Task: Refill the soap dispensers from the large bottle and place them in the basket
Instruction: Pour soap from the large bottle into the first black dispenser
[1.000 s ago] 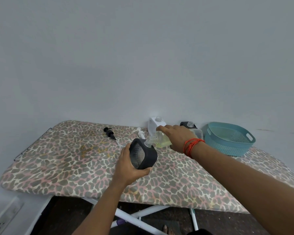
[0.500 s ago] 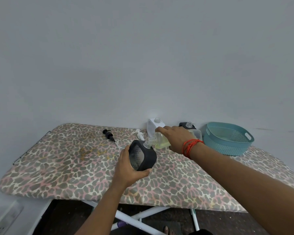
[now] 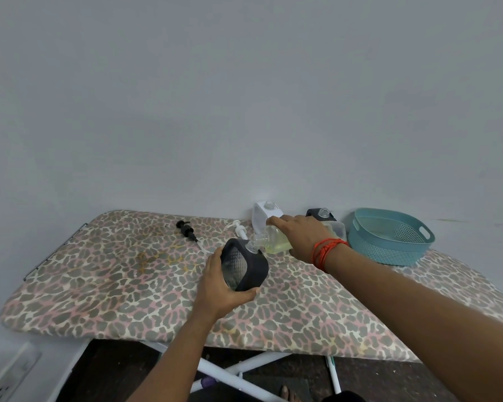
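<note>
My left hand (image 3: 215, 288) grips a black square soap dispenser (image 3: 246, 268) with a clear diamond-pattern face, held tilted above the board with its neck open. My right hand (image 3: 299, 236) holds the large clear bottle (image 3: 273, 242) of pale yellow liquid tipped on its side, its mouth at the dispenser's neck. A white dispenser (image 3: 263, 216) and a second black dispenser (image 3: 321, 214), both without pumps, stand at the back by the wall. The teal basket (image 3: 389, 250) sits at the right with nothing in it.
A black pump head (image 3: 187, 229) and a white pump head (image 3: 240, 230) lie on the leopard-print ironing board (image 3: 114, 280). The grey wall runs just behind the dispensers. White board legs and a dark floor show below the front edge.
Both hands keep the same hold, with the bottle's mouth at the dispenser's neck. The hands shifted very slightly; nothing was set down or picked up.
</note>
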`<move>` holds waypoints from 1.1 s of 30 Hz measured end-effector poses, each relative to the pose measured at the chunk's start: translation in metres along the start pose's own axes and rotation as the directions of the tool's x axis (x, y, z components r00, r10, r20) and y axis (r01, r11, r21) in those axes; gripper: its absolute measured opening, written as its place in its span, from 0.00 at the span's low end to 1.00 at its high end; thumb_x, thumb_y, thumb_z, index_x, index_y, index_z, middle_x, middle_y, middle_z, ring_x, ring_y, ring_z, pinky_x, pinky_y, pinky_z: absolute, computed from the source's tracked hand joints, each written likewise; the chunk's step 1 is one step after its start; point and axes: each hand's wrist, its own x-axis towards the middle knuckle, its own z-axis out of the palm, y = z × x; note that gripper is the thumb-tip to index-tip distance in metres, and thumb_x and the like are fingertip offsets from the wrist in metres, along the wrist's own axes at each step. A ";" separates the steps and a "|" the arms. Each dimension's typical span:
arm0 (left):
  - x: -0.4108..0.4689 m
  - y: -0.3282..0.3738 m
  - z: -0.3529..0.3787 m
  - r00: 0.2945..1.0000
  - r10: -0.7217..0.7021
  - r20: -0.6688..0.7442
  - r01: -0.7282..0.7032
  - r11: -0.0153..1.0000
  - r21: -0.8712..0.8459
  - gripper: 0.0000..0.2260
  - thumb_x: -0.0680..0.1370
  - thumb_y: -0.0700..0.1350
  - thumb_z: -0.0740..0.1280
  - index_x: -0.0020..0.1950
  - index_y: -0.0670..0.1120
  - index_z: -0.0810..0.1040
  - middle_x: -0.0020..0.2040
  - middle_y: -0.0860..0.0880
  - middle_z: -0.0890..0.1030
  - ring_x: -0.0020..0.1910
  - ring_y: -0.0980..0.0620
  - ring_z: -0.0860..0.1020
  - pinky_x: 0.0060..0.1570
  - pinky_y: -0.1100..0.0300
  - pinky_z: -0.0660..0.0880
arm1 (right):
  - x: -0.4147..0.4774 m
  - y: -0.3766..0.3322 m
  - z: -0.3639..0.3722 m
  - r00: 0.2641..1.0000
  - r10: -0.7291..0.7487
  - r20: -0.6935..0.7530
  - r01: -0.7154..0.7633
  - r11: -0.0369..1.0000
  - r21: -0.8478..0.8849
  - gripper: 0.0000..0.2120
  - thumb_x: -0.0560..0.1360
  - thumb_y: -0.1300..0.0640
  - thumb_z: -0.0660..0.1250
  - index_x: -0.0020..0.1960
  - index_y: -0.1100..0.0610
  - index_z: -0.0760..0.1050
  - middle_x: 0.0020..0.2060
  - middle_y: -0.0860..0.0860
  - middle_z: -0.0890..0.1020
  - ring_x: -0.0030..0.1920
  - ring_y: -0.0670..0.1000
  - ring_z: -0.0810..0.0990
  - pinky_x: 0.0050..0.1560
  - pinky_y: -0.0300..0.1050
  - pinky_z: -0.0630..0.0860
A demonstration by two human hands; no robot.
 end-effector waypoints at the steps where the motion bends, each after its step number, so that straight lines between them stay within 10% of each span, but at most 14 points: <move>1: 0.000 0.000 0.000 1.000 0.003 0.000 -0.003 1.000 -0.002 0.58 0.58 0.69 0.81 0.81 0.51 0.60 0.75 0.53 0.69 0.73 0.51 0.70 0.70 0.43 0.73 | 0.000 0.000 0.000 1.000 0.000 -0.003 0.000 1.000 0.000 0.34 0.70 0.66 0.70 0.70 0.46 0.61 0.57 0.52 0.79 0.49 0.58 0.80 0.48 0.56 0.79; 33: -0.001 0.002 -0.001 0.999 0.036 -0.007 -0.036 0.999 -0.019 0.56 0.58 0.67 0.80 0.80 0.51 0.61 0.72 0.54 0.70 0.71 0.52 0.71 0.69 0.45 0.74 | -0.001 -0.001 0.001 0.999 0.004 -0.041 -0.004 1.000 -0.005 0.34 0.71 0.66 0.70 0.71 0.47 0.60 0.58 0.52 0.79 0.51 0.58 0.80 0.51 0.53 0.77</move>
